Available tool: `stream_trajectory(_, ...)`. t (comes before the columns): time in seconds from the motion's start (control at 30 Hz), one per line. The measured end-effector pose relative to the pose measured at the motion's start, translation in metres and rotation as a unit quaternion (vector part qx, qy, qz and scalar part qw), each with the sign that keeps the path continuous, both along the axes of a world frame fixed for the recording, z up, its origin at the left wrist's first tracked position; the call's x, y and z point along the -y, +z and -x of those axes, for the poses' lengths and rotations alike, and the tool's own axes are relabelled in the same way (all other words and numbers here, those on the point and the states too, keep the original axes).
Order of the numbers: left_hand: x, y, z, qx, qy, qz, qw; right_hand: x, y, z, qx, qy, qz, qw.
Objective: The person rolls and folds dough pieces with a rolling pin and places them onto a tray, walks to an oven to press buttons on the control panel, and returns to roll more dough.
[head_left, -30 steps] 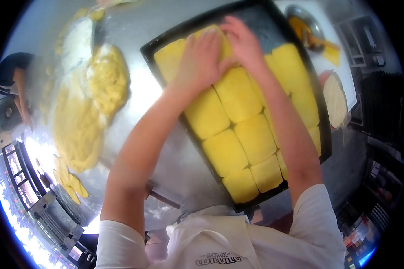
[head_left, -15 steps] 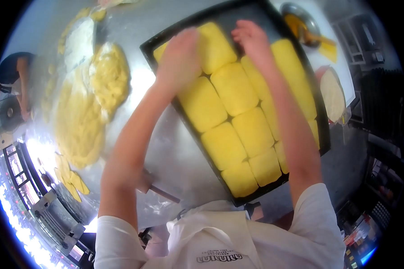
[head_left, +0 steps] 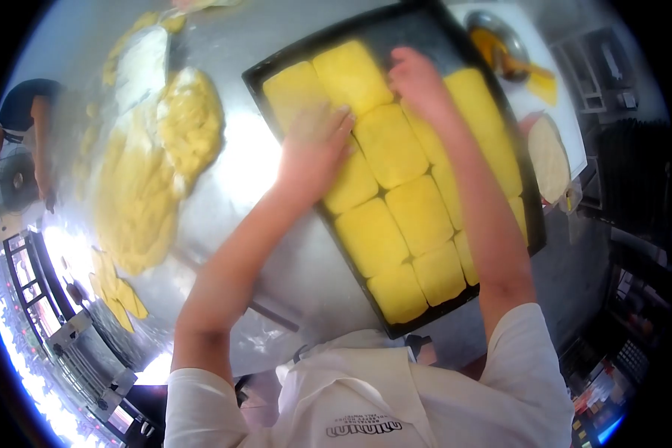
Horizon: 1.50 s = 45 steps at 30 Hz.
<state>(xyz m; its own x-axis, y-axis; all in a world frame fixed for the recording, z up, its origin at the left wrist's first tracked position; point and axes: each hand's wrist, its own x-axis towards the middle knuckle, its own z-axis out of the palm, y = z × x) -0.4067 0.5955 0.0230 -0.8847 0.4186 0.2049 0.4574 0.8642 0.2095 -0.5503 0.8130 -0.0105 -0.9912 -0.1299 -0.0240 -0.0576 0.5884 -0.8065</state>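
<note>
A black baking tray (head_left: pixel 537 216) holds several yellow, flattened dough pieces (head_left: pixel 390 146) laid edge to edge in rows. My left hand (head_left: pixel 315 147) rests flat on the dough along the tray's left side, its fingers stretched toward the upper right and a little blurred. Beyond it, the corner dough piece (head_left: pixel 293 84) shows uncovered. Near the tray's far end, my right hand (head_left: pixel 420 81) hovers over or touches the dough with its fingers curled in. Whatever those fingers might hold is hidden from above.
Left of the tray lies a large mass of yellow dough (head_left: pixel 138 201) with a white floured patch (head_left: pixel 143 67). Thin dough strips (head_left: pixel 118 291) are nearby. A metal bowl (head_left: pixel 498 37) stands at right, above a round pale board (head_left: pixel 549 160). Another person (head_left: pixel 30 119) is at far left.
My left hand has come down from the tray's far left corner toward me, uncovering the corner piece. My right hand has dropped slightly nearer, fingers still curled.
</note>
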Motion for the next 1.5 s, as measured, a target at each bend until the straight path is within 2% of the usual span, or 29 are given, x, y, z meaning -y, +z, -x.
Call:
stream_trajectory(0.13,0.000,-0.008,-0.002,0.002,0.023,-0.015,1.000,0.002,0.010,0.000,0.036,0.008,-0.054,0.998)
stream_trajectory(0.23,-0.001,-0.006,-0.002,-0.004,0.018,-0.033,0.999,0.006,0.015,-0.005,-0.036,0.025,-0.086,0.995)
stream_trajectory(0.33,0.001,0.008,-0.011,0.001,0.024,-0.080,0.996,0.006,0.023,-0.003,0.018,0.015,-0.072,0.997)
stream_trajectory(0.43,-0.002,0.023,-0.043,0.007,0.050,-0.181,0.982,0.009,0.032,-0.012,0.004,0.042,-0.145,0.988)
stream_trajectory(0.53,0.000,0.036,-0.084,-0.013,0.053,-0.196,0.979,0.016,0.027,-0.015,-0.046,0.018,-0.167,0.985)
stream_trajectory(0.63,0.001,0.048,-0.127,-0.016,0.080,-0.240,0.967,0.014,0.031,-0.013,0.011,0.024,-0.150,0.988)
stream_trajectory(0.73,0.006,0.055,-0.166,0.001,0.119,-0.262,0.958,0.005,0.025,-0.008,0.013,0.048,-0.134,0.990)
stream_trajectory(0.83,0.013,0.061,-0.202,0.015,0.162,-0.263,0.951,0.012,0.037,-0.017,-0.049,0.035,-0.206,0.977)
stream_trajectory(0.93,0.019,0.067,-0.231,0.009,0.200,-0.259,0.945,0.028,0.079,-0.034,-0.022,0.018,-0.054,0.998)
stream_trajectory(1.0,0.023,0.066,-0.250,0.011,0.222,-0.272,0.936,0.032,0.070,-0.030,0.118,0.007,0.134,0.984)
stream_trajectory(1.03,0.026,0.065,-0.258,0.020,0.223,-0.276,0.935,0.033,0.061,-0.028,0.188,0.000,0.226,0.956)
stream_trajectory(1.1,0.032,0.060,-0.274,0.036,0.225,-0.287,0.930,0.041,0.031,-0.028,0.209,0.021,0.199,0.957)
stream_trajectory(1.13,0.034,0.059,-0.282,0.051,0.232,-0.290,0.927,0.048,0.033,-0.034,0.218,0.031,0.185,0.958)
stream_trajectory(1.23,0.042,0.058,-0.302,0.065,0.251,-0.293,0.920,0.052,0.069,-0.048,0.183,-0.006,0.263,0.947)
stream_trajectory(1.3,0.051,0.058,-0.316,0.040,0.263,-0.285,0.921,0.057,0.116,-0.069,0.017,-0.058,0.198,0.978)
stream_trajectory(1.33,0.055,0.058,-0.322,0.048,0.272,-0.291,0.916,0.048,0.109,-0.066,-0.044,-0.062,0.239,0.968)
stream_trajectory(1.37,0.059,0.058,-0.327,0.055,0.287,-0.289,0.911,0.042,0.115,-0.074,-0.082,-0.069,0.207,0.972)
stream_trajectory(1.4,0.066,0.059,-0.335,0.060,0.311,-0.280,0.906,0.038,0.103,-0.080,-0.105,-0.058,0.275,0.954)
stream_trajectory(1.47,0.076,0.028,-0.356,0.061,0.324,-0.392,0.859,0.064,0.109,-0.130,-0.063,-0.031,0.190,0.979)
stream_trajectory(1.5,0.081,0.023,-0.363,0.085,0.338,-0.424,0.836,0.080,0.103,-0.160,-0.038,0.029,0.188,0.981)
